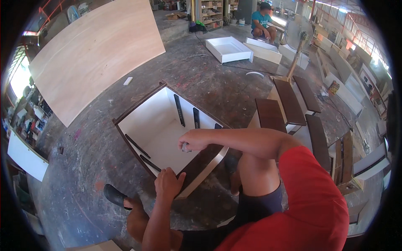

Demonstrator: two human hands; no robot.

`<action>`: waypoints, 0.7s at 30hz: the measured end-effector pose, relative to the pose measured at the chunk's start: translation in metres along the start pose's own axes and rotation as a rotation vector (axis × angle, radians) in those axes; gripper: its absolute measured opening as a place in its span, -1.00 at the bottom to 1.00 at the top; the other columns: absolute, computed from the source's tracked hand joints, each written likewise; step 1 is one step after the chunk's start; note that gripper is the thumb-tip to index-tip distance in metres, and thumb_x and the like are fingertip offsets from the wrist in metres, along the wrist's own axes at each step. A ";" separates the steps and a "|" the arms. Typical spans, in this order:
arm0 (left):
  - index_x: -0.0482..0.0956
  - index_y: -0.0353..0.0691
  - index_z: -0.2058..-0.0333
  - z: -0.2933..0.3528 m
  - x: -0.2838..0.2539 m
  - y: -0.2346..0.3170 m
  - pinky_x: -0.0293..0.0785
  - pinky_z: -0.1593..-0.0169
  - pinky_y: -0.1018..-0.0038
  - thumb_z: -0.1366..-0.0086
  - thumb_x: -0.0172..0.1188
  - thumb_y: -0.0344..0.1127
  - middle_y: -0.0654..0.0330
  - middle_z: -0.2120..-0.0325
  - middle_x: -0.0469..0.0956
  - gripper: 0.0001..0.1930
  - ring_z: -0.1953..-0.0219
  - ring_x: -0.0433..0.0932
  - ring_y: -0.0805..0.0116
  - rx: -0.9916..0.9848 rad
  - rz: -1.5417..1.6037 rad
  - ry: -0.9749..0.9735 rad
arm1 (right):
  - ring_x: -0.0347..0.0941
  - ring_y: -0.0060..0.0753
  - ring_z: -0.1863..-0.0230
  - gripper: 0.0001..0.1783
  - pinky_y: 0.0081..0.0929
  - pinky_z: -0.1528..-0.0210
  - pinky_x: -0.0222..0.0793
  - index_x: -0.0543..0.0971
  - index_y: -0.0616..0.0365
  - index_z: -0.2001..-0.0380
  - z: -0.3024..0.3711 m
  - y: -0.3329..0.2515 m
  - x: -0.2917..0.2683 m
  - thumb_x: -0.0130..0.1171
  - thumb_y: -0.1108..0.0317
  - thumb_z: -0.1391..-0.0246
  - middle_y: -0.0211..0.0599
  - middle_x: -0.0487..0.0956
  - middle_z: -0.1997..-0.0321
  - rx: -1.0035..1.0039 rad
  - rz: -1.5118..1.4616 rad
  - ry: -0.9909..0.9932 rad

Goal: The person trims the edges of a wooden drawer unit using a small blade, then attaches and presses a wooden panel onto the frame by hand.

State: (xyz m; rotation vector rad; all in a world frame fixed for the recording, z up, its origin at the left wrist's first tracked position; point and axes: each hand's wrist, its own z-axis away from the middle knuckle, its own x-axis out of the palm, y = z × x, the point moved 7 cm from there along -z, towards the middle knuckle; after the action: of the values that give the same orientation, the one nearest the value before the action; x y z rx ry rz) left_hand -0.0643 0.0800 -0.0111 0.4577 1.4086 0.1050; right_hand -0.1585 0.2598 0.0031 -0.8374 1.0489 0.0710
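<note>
A cabinet carcass (157, 140) lies on its back in front of me, its white inside facing up and its frame dark brown. Black drawer runners (179, 109) are fixed along its inner walls. My left hand (167, 183) rests on the cabinet's near brown edge, fingers laid over it and thumb apart, holding nothing. Over the cabinet's opening, by the near right brown panel (202, 162), my right hand (195, 139) is closed around a small greyish crumpled piece (186, 147). Its kind is unclear, as the fingers cover part of it.
Drawers with dark brown fronts (289, 100) stand to the right, near a pedestal fan (298, 35). White drawer boxes (229, 48) lie farther back, where a person in a teal shirt (261, 21) sits. A large plywood sheet (98, 54) leans at the left. A white block (128, 81) lies on the floor.
</note>
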 end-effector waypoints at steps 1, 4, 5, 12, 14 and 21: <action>0.65 -0.31 0.31 0.001 0.000 -0.001 0.57 0.02 0.07 -0.28 0.37 0.14 -0.10 0.27 0.68 -0.49 0.10 0.67 -0.11 -0.001 0.002 0.000 | 0.69 -0.08 0.04 -0.57 -0.18 -0.07 0.54 0.66 0.06 -0.08 -0.002 0.006 0.000 0.18 0.38 -0.11 -0.14 0.75 0.07 0.001 0.020 0.012; 0.64 -0.31 0.29 0.000 0.001 -0.006 0.57 0.01 0.09 -0.28 0.38 0.14 -0.09 0.27 0.68 -0.49 0.11 0.68 -0.10 -0.017 0.029 -0.046 | 0.70 -0.13 0.08 -0.57 -0.19 -0.03 0.55 0.67 0.06 -0.08 -0.004 0.020 0.005 0.19 0.38 -0.11 -0.16 0.76 0.10 -0.012 0.009 0.017; 0.64 -0.31 0.29 0.000 0.001 -0.007 0.57 0.01 0.09 -0.28 0.38 0.14 -0.09 0.27 0.68 -0.49 0.12 0.68 -0.10 -0.018 0.024 -0.052 | 0.70 -0.13 0.08 -0.57 -0.19 -0.03 0.55 0.67 0.06 -0.08 -0.005 0.024 0.005 0.19 0.38 -0.11 -0.16 0.76 0.10 -0.014 0.012 0.017; 0.63 -0.31 0.30 -0.004 0.006 -0.005 0.56 0.03 0.09 -0.28 0.38 0.13 -0.07 0.29 0.68 -0.50 0.14 0.68 -0.10 -0.010 -0.002 -0.050 | 0.73 -0.24 0.25 -0.60 -0.24 0.10 0.59 0.69 0.13 -0.03 -0.003 0.033 0.000 0.17 0.38 -0.12 -0.17 0.77 0.19 0.051 -0.103 -0.011; 0.62 -0.29 0.29 -0.005 0.008 -0.007 0.57 0.03 0.08 -0.27 0.39 0.12 -0.05 0.28 0.67 -0.51 0.13 0.67 -0.09 -0.018 -0.012 -0.071 | 0.73 -0.26 0.26 -0.62 -0.26 0.13 0.59 0.70 0.14 -0.01 -0.001 0.028 -0.002 0.15 0.39 -0.13 -0.17 0.77 0.22 0.051 -0.098 -0.029; 0.61 -0.32 0.26 -0.005 0.006 -0.002 0.60 0.01 0.07 -0.27 0.37 0.14 -0.08 0.25 0.66 -0.48 0.09 0.67 -0.11 -0.035 -0.039 -0.111 | 0.73 -0.31 0.27 -0.67 -0.32 0.15 0.63 0.69 0.18 0.03 -0.004 0.043 0.009 0.09 0.37 -0.19 -0.19 0.78 0.19 0.027 -0.145 -0.042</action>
State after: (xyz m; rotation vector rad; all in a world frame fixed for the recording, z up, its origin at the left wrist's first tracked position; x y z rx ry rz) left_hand -0.0682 0.0819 -0.0181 0.4008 1.3042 0.0721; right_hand -0.1750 0.2845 -0.0297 -0.8818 0.9452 -0.0475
